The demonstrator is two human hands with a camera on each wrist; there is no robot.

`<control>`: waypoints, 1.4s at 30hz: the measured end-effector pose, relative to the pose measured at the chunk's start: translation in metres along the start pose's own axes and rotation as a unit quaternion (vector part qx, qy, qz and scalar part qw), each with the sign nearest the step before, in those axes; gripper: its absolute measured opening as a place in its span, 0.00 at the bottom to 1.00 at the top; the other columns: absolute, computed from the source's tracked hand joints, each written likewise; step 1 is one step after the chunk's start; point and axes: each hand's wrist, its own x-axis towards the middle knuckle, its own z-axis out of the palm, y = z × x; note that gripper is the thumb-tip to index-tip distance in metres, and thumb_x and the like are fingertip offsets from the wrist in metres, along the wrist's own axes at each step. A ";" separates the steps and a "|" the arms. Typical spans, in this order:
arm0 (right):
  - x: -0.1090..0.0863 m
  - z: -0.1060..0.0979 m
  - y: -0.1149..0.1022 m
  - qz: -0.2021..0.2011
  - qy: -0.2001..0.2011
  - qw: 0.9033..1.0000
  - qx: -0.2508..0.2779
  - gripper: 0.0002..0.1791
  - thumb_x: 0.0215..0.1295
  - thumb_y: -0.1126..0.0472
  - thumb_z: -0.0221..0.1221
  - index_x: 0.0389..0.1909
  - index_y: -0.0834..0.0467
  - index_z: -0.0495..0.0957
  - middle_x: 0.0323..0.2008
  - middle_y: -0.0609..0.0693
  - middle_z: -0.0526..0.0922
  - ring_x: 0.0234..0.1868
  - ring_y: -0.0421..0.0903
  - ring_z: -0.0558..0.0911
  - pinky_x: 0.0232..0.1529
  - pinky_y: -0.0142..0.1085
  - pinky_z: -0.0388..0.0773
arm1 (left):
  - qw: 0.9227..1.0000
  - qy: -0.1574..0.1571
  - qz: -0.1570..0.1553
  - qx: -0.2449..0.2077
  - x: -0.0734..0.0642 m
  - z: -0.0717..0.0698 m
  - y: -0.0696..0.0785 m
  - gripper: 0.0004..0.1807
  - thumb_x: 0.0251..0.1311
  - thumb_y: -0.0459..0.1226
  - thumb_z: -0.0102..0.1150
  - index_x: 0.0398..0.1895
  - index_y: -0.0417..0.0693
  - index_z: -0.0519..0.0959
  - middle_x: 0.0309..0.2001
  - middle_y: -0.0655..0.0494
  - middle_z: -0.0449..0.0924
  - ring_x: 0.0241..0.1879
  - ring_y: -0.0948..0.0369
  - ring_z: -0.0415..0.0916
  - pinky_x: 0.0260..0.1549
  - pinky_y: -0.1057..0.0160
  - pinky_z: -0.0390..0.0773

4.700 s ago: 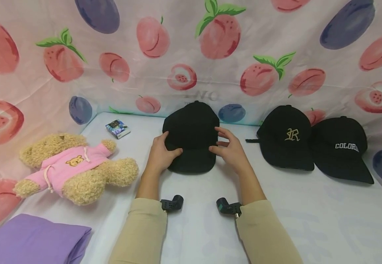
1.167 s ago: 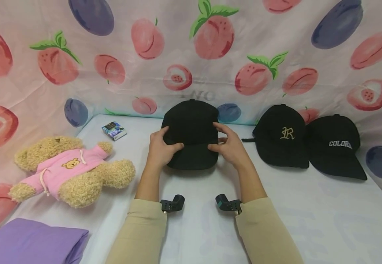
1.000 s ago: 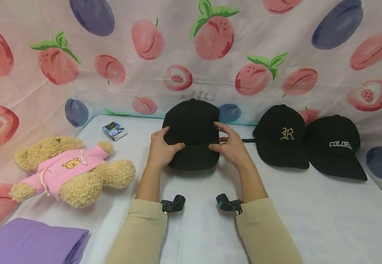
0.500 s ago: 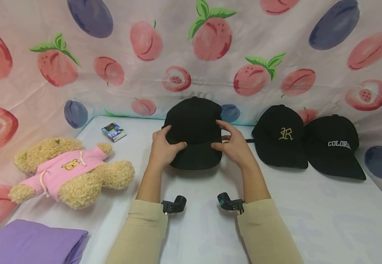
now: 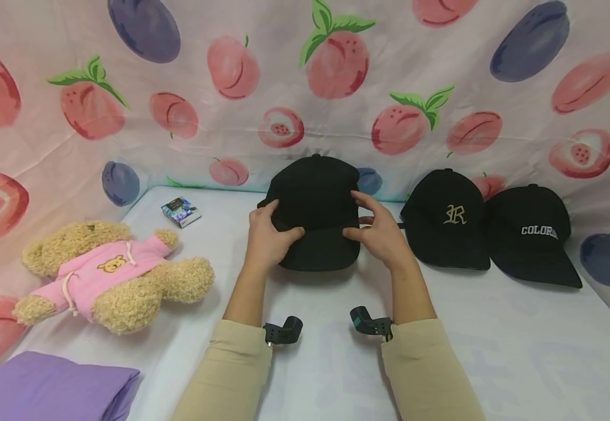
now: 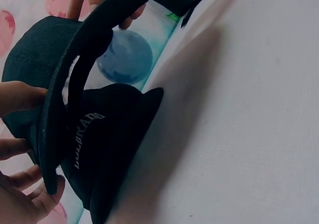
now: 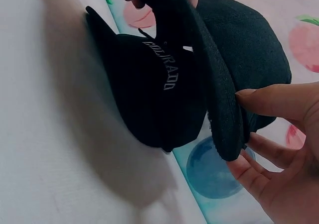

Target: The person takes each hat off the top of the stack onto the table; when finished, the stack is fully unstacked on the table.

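Observation:
A plain black cap (image 5: pixel 314 196) hangs above the white surface, crown up and brim facing me. Its left side is gripped by my left hand (image 5: pixel 268 237), the thumb on the front where crown meets brim. My right hand (image 5: pixel 382 237) holds the opposite side the same way. Both wrist views show a second black cap (image 7: pixel 159 104) with white COLORADO lettering, standing on the surface behind and below the held one. From the head view that second cap is hidden.
At right stand a black cap (image 5: pixel 444 234) with a gold R and another black cap (image 5: pixel 533 251) with white letters. A teddy bear (image 5: pixel 120 275) in pink lies left, near a small patterned box (image 5: pixel 181 211) and folded purple cloth (image 5: pixel 52 386). A fruit-print curtain (image 5: pixel 420 52) hangs behind.
Both hands have carried the plain cap slightly to the right, and it looks a little larger. Their grip has stayed alike; the head view has shifted a little.

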 end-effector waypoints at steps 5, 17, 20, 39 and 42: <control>-0.001 -0.003 0.001 0.005 0.005 1.000 -0.009 0.46 0.65 0.65 0.67 0.81 0.42 0.59 0.81 0.52 0.58 0.74 0.61 0.68 0.70 0.59 0.70 | 1.000 -0.001 -0.004 0.000 0.000 0.004 0.002 0.46 0.60 0.41 0.70 0.80 0.45 0.60 0.76 0.41 0.55 0.75 0.46 0.58 0.75 0.46 0.62; -0.003 -0.010 0.003 0.007 0.001 1.000 -0.008 0.46 0.65 0.64 0.67 0.81 0.43 0.58 0.81 0.52 0.57 0.75 0.61 0.66 0.72 0.59 0.67 | 1.000 0.001 -0.003 0.004 -0.005 0.012 0.009 0.45 0.61 0.40 0.70 0.80 0.45 0.60 0.76 0.41 0.56 0.75 0.46 0.58 0.75 0.46 0.63; -0.003 -0.013 0.005 0.010 0.001 1.000 -0.012 0.46 0.65 0.65 0.67 0.81 0.43 0.57 0.81 0.52 0.57 0.75 0.61 0.66 0.72 0.59 0.68 | 1.000 0.003 -0.003 0.009 -0.005 0.015 0.010 0.46 0.60 0.41 0.70 0.80 0.45 0.60 0.75 0.41 0.56 0.76 0.45 0.58 0.75 0.46 0.63; -0.009 -0.027 0.012 0.033 -0.014 0.997 -0.073 0.47 0.67 0.61 0.65 0.83 0.43 0.54 0.81 0.54 0.56 0.76 0.62 0.65 0.71 0.62 0.67 | 0.999 -0.045 0.016 0.015 -0.004 0.026 0.005 0.48 0.59 0.39 0.70 0.81 0.44 0.58 0.79 0.38 0.52 0.78 0.43 0.54 0.75 0.42 0.61; -0.009 -0.028 0.015 0.034 -0.014 0.997 -0.070 0.47 0.67 0.61 0.65 0.83 0.43 0.53 0.81 0.55 0.56 0.76 0.63 0.65 0.71 0.63 0.66 | 0.999 -0.047 0.020 0.014 -0.003 0.029 0.004 0.48 0.59 0.38 0.71 0.81 0.43 0.58 0.79 0.38 0.52 0.78 0.43 0.54 0.75 0.43 0.61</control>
